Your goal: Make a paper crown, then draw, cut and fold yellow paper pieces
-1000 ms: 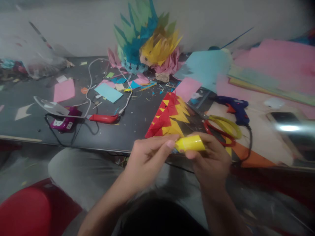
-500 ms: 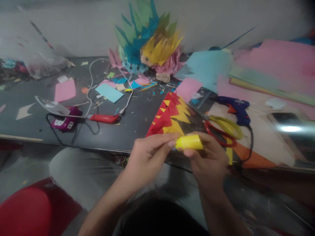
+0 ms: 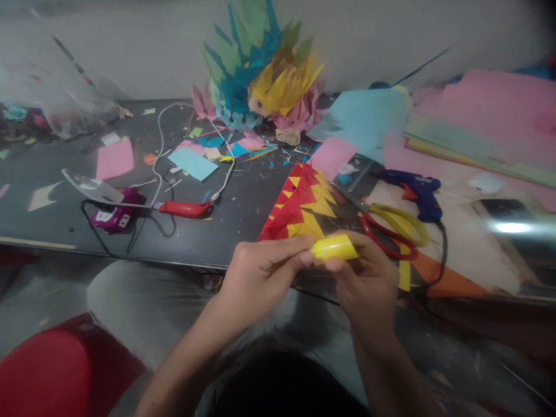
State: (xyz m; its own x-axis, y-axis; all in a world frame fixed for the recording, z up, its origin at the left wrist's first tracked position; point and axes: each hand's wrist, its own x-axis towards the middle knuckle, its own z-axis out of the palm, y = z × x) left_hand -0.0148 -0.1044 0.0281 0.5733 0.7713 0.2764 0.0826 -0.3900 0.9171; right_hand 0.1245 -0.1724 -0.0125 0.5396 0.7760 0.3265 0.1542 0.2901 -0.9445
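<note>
A small glossy yellow cylinder (image 3: 335, 248), of a kind I cannot make out, is held between both hands at the table's front edge. My left hand (image 3: 264, 269) pinches its left end with thumb and fingertips. Around its right end, the fingers of my right hand (image 3: 367, 269) are closed, hiding part of it. Just beyond my hands lies a red and yellow piece of pointed, folded paper (image 3: 299, 200), its near end covered by my left hand. Scissors with red and yellow handles (image 3: 393, 229) rest to the right of it.
A blue glue gun (image 3: 414, 191) and a phone (image 3: 506, 217) lie right, near stacked coloured paper (image 3: 490, 121). A spiky paper figure (image 3: 260, 75) stands at the back. At left are a red-handled knife (image 3: 185, 209), a purple power adapter (image 3: 113, 217), a white cable (image 3: 161, 150) and paper scraps.
The yellow cylinder has tilted slightly, its right end raised a little. Both hands keep their hold and have shifted only slightly. Everything on the table stays put.
</note>
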